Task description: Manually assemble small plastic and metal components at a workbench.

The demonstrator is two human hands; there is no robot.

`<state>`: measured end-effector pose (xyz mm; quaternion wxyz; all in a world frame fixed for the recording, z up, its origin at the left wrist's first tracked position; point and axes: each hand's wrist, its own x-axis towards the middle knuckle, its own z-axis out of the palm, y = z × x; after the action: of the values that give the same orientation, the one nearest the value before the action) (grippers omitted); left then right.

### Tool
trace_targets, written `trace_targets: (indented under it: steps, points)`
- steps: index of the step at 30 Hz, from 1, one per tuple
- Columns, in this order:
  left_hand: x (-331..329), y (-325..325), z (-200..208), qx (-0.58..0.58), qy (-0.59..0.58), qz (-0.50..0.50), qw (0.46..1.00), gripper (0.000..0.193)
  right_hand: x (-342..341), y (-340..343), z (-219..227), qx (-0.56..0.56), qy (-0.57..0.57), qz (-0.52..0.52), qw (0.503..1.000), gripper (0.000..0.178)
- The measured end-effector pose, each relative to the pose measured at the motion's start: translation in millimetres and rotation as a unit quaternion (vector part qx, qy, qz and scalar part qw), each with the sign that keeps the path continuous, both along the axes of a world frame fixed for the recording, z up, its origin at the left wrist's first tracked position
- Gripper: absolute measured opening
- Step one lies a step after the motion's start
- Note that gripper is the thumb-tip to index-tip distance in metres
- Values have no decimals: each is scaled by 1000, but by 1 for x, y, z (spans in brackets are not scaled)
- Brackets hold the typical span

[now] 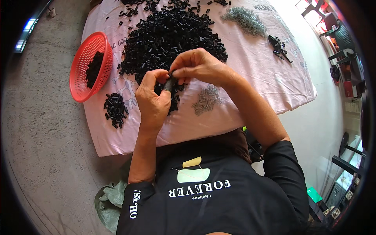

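Both my hands meet over the near edge of a big heap of small black tubular pieces [168, 35]. My left hand [153, 96] is closed, thumb and forefinger pinching one small black piece; a dark grey wrap [169, 85] covers part of its thumb. From the right comes my right hand [199, 67], its fingertips pinched together at that same piece. Whatever lies between the right fingertips is too small to make out. Just right of my left hand is a little pile of thin silvery metal parts [206, 100].
A pink cloth [243, 74] covers the table. A red plastic basket [77, 80] at the left holds black pieces, with a small pile of black pieces [116, 109] nearby. Farther back lie a larger silvery metal pile [246, 21] and a black cluster [279, 49]. A greenish sack [107, 207] lies on the floor.
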<state>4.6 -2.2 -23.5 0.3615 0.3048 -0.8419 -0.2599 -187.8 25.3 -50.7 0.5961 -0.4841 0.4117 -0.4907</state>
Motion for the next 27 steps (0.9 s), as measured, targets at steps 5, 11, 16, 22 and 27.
trace_targets:
  steps: [5,11,16,22,27]
  points:
    - [1,9,3,72,-69,-71,992,30,-11,3,6,20,-99,-67,993,15]
    - [8,27,-6,-25,-157,-158,975,26,-22,-2,-1,-11,-186,-106,977,16]
    - [4,30,-7,-41,-161,-152,974,32,-27,-5,-4,-23,-205,-141,968,18]
    - [2,25,-13,-67,-190,-139,969,34,-26,-5,-3,-15,-180,-149,972,17]
    - [2,25,-12,-68,-176,-128,974,33,-27,-4,-3,-14,-152,-141,978,18]
